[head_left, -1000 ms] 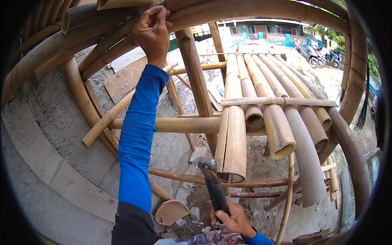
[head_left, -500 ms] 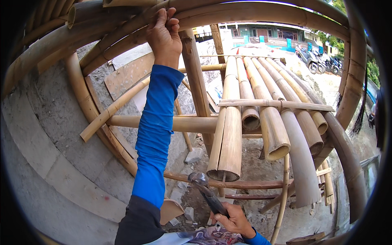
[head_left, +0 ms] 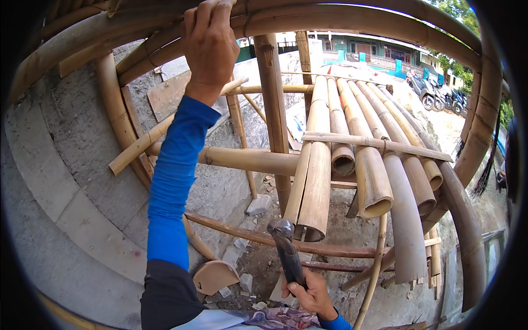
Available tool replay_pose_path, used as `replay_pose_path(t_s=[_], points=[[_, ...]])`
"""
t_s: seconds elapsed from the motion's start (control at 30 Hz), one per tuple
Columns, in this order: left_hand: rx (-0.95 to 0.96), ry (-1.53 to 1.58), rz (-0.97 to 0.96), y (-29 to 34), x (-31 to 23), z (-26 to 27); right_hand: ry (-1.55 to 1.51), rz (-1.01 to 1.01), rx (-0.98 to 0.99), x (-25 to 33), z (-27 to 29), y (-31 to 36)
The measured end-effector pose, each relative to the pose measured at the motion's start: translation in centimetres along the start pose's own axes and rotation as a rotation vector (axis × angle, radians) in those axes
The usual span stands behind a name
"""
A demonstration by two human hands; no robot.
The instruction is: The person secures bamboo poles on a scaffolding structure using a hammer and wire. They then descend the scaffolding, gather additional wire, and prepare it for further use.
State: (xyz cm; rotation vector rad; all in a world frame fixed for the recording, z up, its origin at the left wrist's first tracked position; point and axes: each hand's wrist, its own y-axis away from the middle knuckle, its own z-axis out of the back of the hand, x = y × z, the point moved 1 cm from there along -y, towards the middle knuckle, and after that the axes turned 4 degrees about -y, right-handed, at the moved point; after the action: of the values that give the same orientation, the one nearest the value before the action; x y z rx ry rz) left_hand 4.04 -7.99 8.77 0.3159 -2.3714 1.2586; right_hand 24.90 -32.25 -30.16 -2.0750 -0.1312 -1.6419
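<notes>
My left hand [head_left: 212, 52] is raised to the upper bamboo pole [head_left: 341, 21], its fingers bent around the wood. The fingertips run out at the top edge, so anything small between them is hidden. Low in the middle, my right hand [head_left: 313, 294] grips a hammer [head_left: 289, 256] by its dark handle, with the metal head pointing up and away from me. That hammer head is just below the open end of a split bamboo length [head_left: 311, 214].
Several cut bamboo lengths lie side by side on the right, under a thin cross strip [head_left: 379, 144]. An upright post [head_left: 272, 110] and a horizontal pole [head_left: 247, 159] stand ahead. Rubble and a curved board piece [head_left: 215, 276] lie below. Parked motorbikes [head_left: 434, 98] are far right.
My left hand has shifted slightly left and turned from a pinch to fingers bent over the pole. The hammer has moved a little right and stands more upright. The view has shifted slightly.
</notes>
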Motion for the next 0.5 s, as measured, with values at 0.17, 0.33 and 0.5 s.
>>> replay_pose_path(t_s=[0.17, 0.33, 0.5], points=[[0.283, -0.037, -0.292, -3.8, 1.7, 0.7, 0.009, -0.014, 0.033, 0.1, 0.0, 0.2], [0.392, -0.016, -0.534, -4.6, 3.1, 0.0, 0.015, 0.020, 0.053, 0.1, -0.2, 0.1], [0.396, -0.106, -0.586, -4.4, 1.9, 0.5, -0.004, 0.030, 0.039, 0.3, -0.5, 0.2]])
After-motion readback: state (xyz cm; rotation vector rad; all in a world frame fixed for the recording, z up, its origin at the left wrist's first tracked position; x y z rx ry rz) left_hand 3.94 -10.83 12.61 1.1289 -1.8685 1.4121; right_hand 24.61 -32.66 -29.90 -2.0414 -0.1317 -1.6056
